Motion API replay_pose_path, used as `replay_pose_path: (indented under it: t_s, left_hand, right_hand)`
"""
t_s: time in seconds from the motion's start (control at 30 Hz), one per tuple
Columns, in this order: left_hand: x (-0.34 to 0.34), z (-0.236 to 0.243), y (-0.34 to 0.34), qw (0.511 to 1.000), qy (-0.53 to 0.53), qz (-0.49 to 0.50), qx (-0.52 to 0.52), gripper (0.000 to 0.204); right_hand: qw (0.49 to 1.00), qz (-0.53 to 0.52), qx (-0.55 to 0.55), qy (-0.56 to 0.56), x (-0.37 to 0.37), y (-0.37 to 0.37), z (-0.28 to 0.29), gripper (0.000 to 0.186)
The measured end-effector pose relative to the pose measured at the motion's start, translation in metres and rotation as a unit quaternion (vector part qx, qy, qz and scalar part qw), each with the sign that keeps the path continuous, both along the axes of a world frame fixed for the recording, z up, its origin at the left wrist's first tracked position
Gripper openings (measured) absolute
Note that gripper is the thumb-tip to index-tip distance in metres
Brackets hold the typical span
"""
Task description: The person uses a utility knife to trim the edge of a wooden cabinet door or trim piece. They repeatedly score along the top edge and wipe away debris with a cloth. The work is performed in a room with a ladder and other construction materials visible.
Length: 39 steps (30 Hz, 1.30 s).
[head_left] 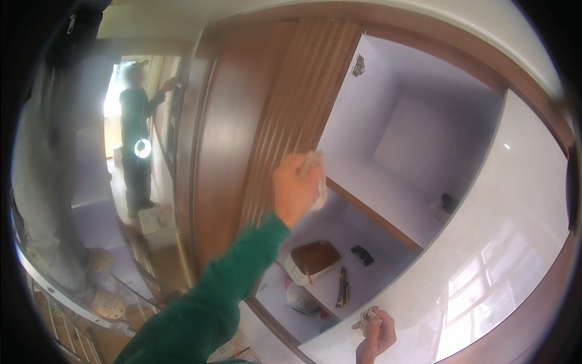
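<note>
My left hand, in a green sleeve, is closed around a crumpled pale cloth. It is raised at the left edge of an open cabinet, beside a brown fluted panel. Lower down, my right hand pinches a small crumpled whitish wad in front of a glossy white door. In the lower compartment lie a tub of brown contents with a stick in it, a utility knife, a black object and a clear plastic bag.
A hinge is on the upper compartment's side wall, and a small dark item lies inside. Far left, a co-worker stands near a bright window. Closer are grey-trousered legs, perforated clogs and metal rails. A box is on the floor.
</note>
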State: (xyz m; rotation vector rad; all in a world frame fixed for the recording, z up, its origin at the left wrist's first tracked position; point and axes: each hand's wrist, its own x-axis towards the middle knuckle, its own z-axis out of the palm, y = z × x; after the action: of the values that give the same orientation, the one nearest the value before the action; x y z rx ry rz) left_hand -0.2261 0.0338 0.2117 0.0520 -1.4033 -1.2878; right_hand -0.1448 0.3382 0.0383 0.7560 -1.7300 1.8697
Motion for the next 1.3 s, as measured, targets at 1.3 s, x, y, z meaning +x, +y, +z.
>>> replay_pose_path:
  t_s: [1.3]
  left_hand:
    - [-0.055, 0.274, -0.066, 0.931, 0.050, 0.214, -0.291, 0.028]
  right_hand:
    - [0.996, -0.062, -0.046, 0.036, -0.131, -0.092, 0.221, 0.022]
